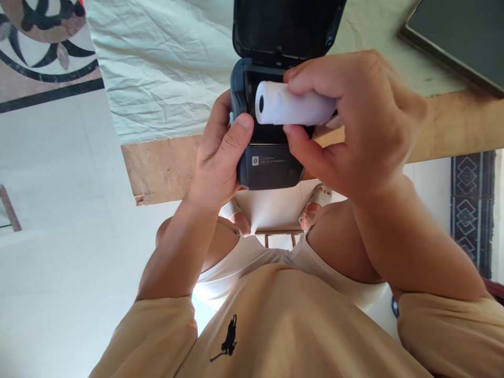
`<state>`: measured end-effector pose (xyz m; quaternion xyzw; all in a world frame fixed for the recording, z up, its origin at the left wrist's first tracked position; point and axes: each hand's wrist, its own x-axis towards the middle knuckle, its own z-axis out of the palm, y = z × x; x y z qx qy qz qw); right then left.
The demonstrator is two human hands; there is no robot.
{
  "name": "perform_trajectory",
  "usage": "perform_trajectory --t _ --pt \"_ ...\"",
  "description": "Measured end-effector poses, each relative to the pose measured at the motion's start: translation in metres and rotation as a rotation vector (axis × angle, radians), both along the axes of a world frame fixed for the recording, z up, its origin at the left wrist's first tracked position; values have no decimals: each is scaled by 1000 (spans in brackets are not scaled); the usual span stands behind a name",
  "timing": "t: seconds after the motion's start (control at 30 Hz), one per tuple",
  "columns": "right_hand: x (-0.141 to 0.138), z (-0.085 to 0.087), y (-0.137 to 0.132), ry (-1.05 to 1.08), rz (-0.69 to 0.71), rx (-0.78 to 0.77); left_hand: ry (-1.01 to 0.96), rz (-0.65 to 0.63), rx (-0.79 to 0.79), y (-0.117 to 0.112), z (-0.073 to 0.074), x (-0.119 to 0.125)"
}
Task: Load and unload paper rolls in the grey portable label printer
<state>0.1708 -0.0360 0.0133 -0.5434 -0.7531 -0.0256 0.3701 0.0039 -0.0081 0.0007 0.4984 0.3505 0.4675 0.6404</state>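
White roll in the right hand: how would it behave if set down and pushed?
The white roll would probably roll when pushed on its side, given its roughly cylindrical shape. It's likely light, since the right hand seems to hold it with just thumb and fingers. Thick white walls around the small dark hole suggest it should feel fairly stiff.

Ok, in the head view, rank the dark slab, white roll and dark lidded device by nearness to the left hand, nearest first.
1. Dark lidded device: gripped by the left hand.
2. White roll: just right of that hand.
3. Dark slab: upper right corner, past the right hand.
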Motion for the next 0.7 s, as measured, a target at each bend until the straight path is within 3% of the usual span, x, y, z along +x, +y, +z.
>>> perform_trajectory --t 0.43,0.7 --pt "-9 -17 10 101 45 267 7 -103 147 15 -18 -13" --pt "-11 -17 9 96 -68 154 6 -84 124 15 -18 -11"
